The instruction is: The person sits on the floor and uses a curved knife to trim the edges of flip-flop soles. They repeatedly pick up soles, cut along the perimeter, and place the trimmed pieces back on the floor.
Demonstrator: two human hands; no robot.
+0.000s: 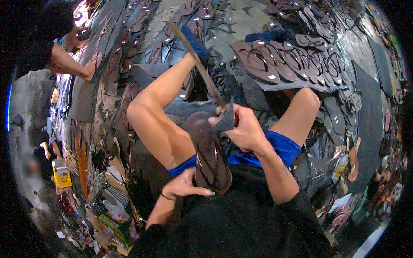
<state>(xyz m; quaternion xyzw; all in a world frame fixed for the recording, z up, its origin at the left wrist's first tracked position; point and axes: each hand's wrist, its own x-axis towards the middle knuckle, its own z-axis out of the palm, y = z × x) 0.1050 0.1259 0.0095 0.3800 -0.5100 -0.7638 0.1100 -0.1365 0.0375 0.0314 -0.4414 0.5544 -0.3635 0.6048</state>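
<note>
A dark brown flip-flop (207,144) stands up in front of my body, its toe-strap side facing me. My left hand (186,184) is closed around its lower end, with the thumb across the sole near a small white label. My right hand (246,129) grips the near end of a long, thin, curved blade-like tool (198,64). A square dark rubber-like piece (224,117) is pinched against that grip. The tool points up and away to the left, past my bent knee. My right fingertips come close to the flip-flop's upper end; whether they touch it I cannot tell.
Beyond my right knee, a row of finished-looking brown flip-flops (279,64) lies on a dark sheet. More sandals and scraps cover the floor ahead. Another person's bare foot (91,66) rests at the far left. A yellow box (61,174) stands among offcuts at left.
</note>
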